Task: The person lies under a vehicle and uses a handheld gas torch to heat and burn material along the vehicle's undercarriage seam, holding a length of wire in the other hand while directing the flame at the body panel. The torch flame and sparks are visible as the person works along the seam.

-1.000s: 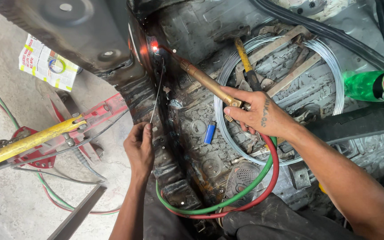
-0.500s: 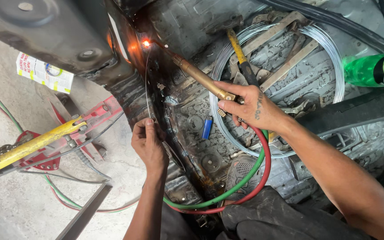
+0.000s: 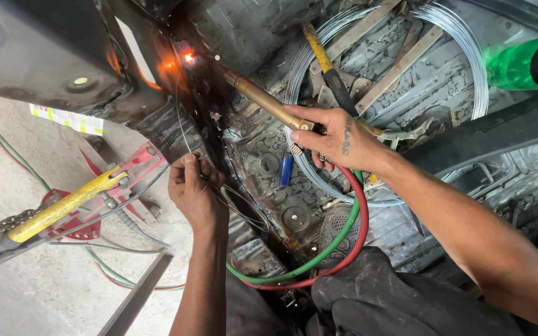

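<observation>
My right hand (image 3: 337, 140) grips the handle of a brass gas torch (image 3: 263, 99), with red and green hoses (image 3: 344, 242) looping down from it. The torch tip points up-left at a glowing orange spot (image 3: 185, 59) on the dark metal car body panel (image 3: 45, 56). My left hand (image 3: 194, 190) pinches a thin filler wire (image 3: 182, 124) that runs up to the glowing spot. Both hands work along the rusty seam of the floor pan (image 3: 263, 180).
A coil of silver wire (image 3: 462, 37) lies on the floor pan with a yellow-handled tool (image 3: 322, 56) and a small blue lighter (image 3: 286, 169). A green bottle (image 3: 524, 62) sits at top right. A red and yellow jack (image 3: 76, 202) stands at left. Dark cloth (image 3: 393, 305) lies below.
The view has shifted closer and rightward. The flame spot stays on the seam; my left hand has moved slightly up along the wire, and my right hand keeps the torch aimed there.
</observation>
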